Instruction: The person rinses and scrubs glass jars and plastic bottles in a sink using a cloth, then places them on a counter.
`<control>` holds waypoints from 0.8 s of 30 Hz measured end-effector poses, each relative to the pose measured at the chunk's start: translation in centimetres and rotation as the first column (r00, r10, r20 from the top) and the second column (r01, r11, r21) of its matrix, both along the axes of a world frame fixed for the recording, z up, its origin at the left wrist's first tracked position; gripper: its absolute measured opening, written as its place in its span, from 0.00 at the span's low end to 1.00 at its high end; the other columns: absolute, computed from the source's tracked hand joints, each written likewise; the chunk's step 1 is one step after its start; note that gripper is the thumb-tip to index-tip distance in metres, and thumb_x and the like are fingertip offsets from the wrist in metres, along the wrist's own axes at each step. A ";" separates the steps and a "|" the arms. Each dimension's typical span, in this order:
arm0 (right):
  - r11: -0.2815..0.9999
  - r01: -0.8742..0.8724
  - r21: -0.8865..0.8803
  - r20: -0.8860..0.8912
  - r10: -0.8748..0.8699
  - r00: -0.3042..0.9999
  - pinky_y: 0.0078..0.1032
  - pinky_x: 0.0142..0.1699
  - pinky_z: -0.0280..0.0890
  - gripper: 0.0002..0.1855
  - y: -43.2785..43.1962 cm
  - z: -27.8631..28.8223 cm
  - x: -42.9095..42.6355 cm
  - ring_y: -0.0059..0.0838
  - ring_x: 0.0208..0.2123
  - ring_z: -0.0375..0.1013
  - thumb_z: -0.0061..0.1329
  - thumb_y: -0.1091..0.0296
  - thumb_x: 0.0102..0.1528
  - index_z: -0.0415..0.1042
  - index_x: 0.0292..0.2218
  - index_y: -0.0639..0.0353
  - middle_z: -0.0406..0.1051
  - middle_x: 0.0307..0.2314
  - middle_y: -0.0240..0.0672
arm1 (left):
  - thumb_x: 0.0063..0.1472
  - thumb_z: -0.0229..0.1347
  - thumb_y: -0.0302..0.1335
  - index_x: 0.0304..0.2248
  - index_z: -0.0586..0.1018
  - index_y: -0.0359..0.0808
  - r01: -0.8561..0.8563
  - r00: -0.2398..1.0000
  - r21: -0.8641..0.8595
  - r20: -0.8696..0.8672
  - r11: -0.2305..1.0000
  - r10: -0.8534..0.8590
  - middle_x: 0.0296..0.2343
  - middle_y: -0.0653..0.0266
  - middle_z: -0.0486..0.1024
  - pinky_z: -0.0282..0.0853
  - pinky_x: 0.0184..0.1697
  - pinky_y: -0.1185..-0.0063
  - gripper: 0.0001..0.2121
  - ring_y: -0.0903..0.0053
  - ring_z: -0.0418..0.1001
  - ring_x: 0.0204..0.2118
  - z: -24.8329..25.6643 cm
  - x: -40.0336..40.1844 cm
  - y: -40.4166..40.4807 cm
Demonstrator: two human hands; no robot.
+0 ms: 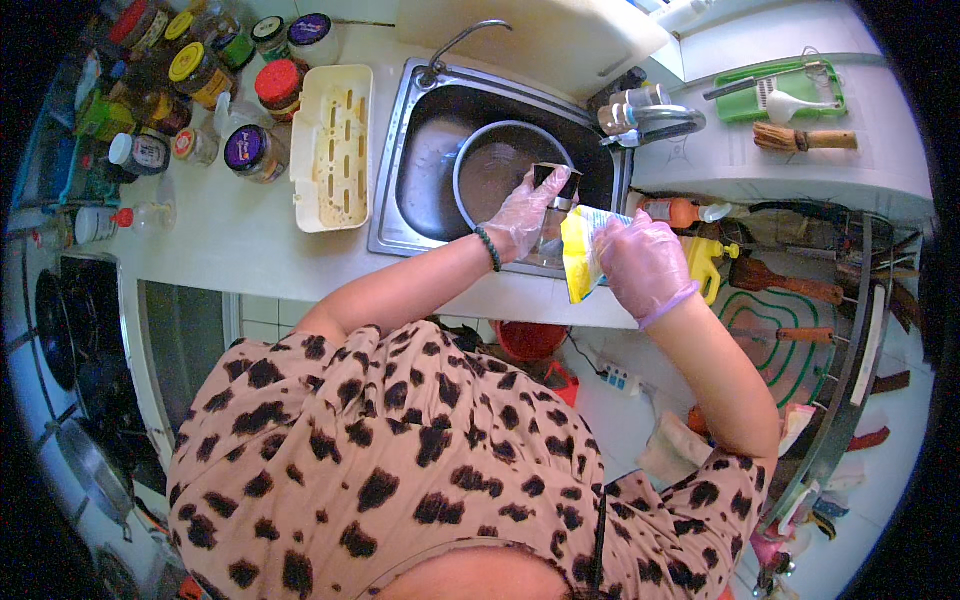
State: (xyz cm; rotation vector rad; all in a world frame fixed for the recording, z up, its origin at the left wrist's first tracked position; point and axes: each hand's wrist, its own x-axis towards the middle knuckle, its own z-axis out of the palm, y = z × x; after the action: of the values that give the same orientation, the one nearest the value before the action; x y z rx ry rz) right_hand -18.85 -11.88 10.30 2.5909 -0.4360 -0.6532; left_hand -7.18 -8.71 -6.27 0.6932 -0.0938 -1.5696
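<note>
Over the right part of the steel sink [427, 191], my left hand [525, 210], in a clear plastic glove, holds a dark open-topped container [556, 180]. What it is exactly, I cannot tell. A round metal basin [495, 169] stands in the sink beneath, partly hidden by that hand. My right hand [646, 262], gloved too with a purple cuff, grips a yellow and white plastic packet [581, 251] tilted near the sink's front right corner. The packet's opening cannot be made out.
Left of the sink lies a cream slotted plastic tray [300, 180], with several lidded jars [199, 71] beyond it. A curved faucet [671, 120] is at the sink's right. Further right are an orange bottle [671, 212], a yellow jug [697, 262] and a green tray [727, 105] with utensils.
</note>
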 end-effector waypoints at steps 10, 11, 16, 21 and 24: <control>0.974 -0.077 -0.212 -0.172 0.040 0.984 0.25 0.24 0.55 0.06 0.6 -0.7 0.4 0.30 0.25 0.65 0.44 0.69 0.45 0.72 0.23 0.61 0.66 0.19 0.34 | 0.55 0.53 0.47 0.44 0.63 0.45 0.059 0.998 0.055 -0.021 0.997 -0.058 0.33 0.68 0.69 0.69 0.38 0.70 0.22 0.77 0.71 0.35 0.5 -0.5 0.2; 0.974 -0.074 -0.213 -0.175 0.037 0.984 0.25 0.24 0.55 0.06 0.6 -0.6 0.5 0.30 0.25 0.65 0.44 0.69 0.45 0.72 0.23 0.61 0.66 0.19 0.34 | 0.55 0.53 0.47 0.44 0.63 0.45 0.062 0.998 0.053 -0.024 0.997 -0.061 0.33 0.68 0.69 0.69 0.38 0.70 0.22 0.77 0.71 0.35 0.5 -0.7 0.0; 0.970 -0.138 -0.200 -0.394 0.050 0.918 0.30 0.26 0.59 0.08 1.6 0.6 1.7 0.33 0.24 0.68 0.43 0.69 0.46 0.73 0.26 0.61 0.69 0.20 0.39 | 0.55 0.54 0.47 0.42 0.65 0.43 0.016 1.000 0.014 -0.021 1.000 -0.016 0.32 0.63 0.74 0.71 0.35 0.76 0.22 0.76 0.73 0.33 0.5 -1.0 -0.3; 0.978 -0.131 -0.163 -0.462 0.042 0.886 0.35 0.28 0.61 0.10 2.0 1.3 3.0 0.37 0.26 0.70 0.43 0.69 0.46 0.74 0.28 0.62 0.71 0.22 0.42 | 0.54 0.54 0.47 0.43 0.64 0.43 0.040 0.999 0.023 -0.038 0.999 -0.039 0.32 0.63 0.73 0.72 0.36 0.75 0.23 0.75 0.73 0.35 0.2 -1.4 -0.5; 0.978 -0.141 -0.152 -0.475 0.053 0.878 0.36 0.28 0.62 0.10 1.9 1.3 3.0 0.38 0.26 0.71 0.44 0.68 0.46 0.75 0.28 0.61 0.72 0.23 0.41 | 0.54 0.54 0.47 0.44 0.63 0.42 0.042 0.998 0.063 -0.057 0.997 -0.038 0.35 0.62 0.72 0.72 0.37 0.74 0.24 0.74 0.73 0.37 0.1 -1.8 -0.3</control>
State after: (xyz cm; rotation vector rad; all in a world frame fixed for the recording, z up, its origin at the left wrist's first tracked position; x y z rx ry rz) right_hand -15.82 -10.00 11.55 2.1649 -0.1927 -1.1120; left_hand -8.94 -8.98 -6.17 0.7005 -0.0164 -1.6347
